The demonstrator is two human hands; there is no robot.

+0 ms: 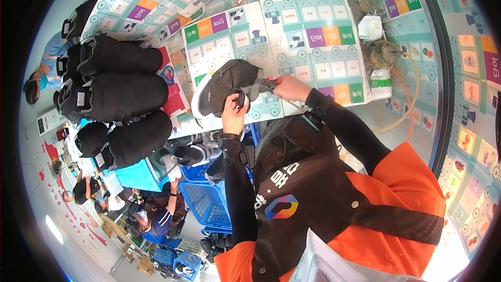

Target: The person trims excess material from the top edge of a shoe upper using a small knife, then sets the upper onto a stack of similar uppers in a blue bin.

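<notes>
A black knit sneaker (225,84) with a white sole is held up over a table covered in patterned mats (313,26). My left hand (235,115) is closed on the sneaker's heel and collar from below. My right hand (292,87) sits at the sneaker's heel end with its fingers pinched on a small thing with a reddish tip (271,80); I cannot make out what it is. Both forearms are in black sleeves, and I wear an orange and black vest (334,209).
Several black padded bundles (122,94) are stacked at the left. Blue plastic crates (209,201) stand below the table edge, one with shoes (193,154) in it. Other people (156,214) work at the lower left. A white bag (370,26) and a hose (412,99) lie at the right.
</notes>
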